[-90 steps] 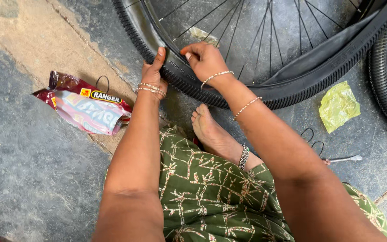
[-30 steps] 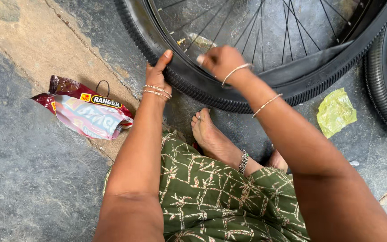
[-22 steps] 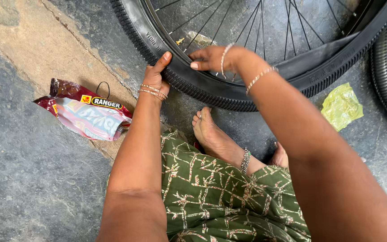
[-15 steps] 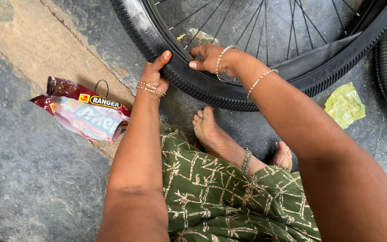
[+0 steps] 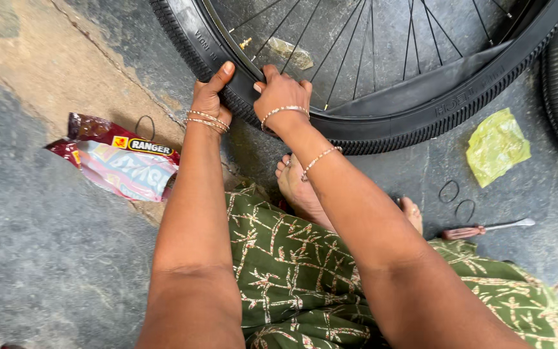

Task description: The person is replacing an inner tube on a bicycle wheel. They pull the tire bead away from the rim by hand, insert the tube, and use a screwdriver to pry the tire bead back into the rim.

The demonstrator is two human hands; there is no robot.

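Grey stone floor (image 5: pixel 46 258) spreads under us, a paler sandy strip crossing its upper left, and we sit low over it with green patterned cloth (image 5: pixel 305 271) across our knees. Far left lies a crumpled red and pink plastic packet (image 5: pixel 121 165), well apart from the work. Moving right, our left hand (image 5: pixel 211 97) is clamped on the black tyre (image 5: pixel 382 126) of the bicycle wheel (image 5: pixel 369 39) lying flat ahead, thumb raised against the inner edge, fingers curled out of sight around the tread. Just beside it our right hand (image 5: pixel 282 90) is closed over the same stretch, knuckles up, fingertips pressing down where rubber meets the rim. To do this well, we judge, we keep both hands close together, work the edge in short bites and lean weight through straight arms, watching that the inner tube (image 5: pixel 421 84), which shows as a smooth band inside the wheel, is not pinched. Further right lie a crumpled yellow-green wrapper (image 5: pixel 495 145), two small rubber rings (image 5: pixel 456 200) and a red-handled screwdriver (image 5: pixel 485 228), untouched.
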